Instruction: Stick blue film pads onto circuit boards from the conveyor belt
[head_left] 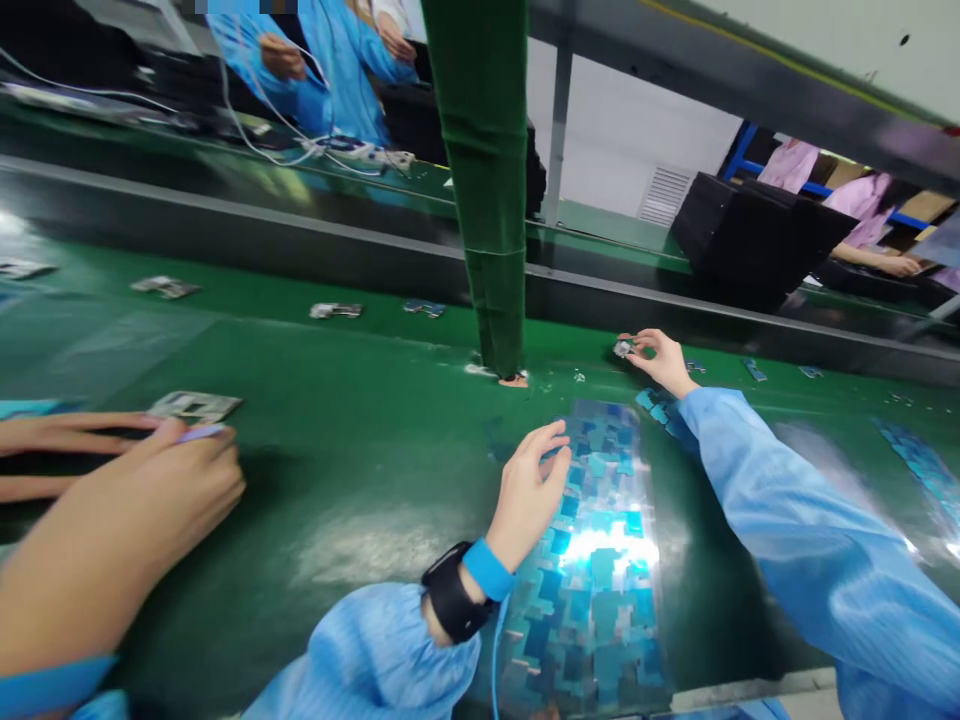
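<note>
Nearest the camera in the head view, a puffed blue left sleeve (382,650) rises from the bottom edge toward 1 o'clock, ending at a black watch-like band (456,592) and a blue wrist strap (487,570) with a thin cord (496,650). Beyond these, the left hand (529,495) is loosely curled, thumb and fingers apart with nothing between them; it overlaps the left edge of a clear sheet bearing many blue film pieces (611,600), though whether it touches is hard to tell. That sheet spreads from the left hand toward 4 and 5 o'clock. At about 1 o'clock from the left hand, the right hand (661,362) has thumb and forefinger brought together on a small silvery part (622,349), which sits at the fingertips on the hand's 9 o'clock side, over the green work surface (360,420). Loose blue film pieces (654,405) lie near the right hand at 6 o'clock, and a small blue-grey part (695,367) lies beside its wrist at 3 o'clock. Toward 9 o'clock from the left hand, well apart, a co-worker's hand (169,490) grips a thin purple item (201,433) beside a flat metal part (196,406).
</note>
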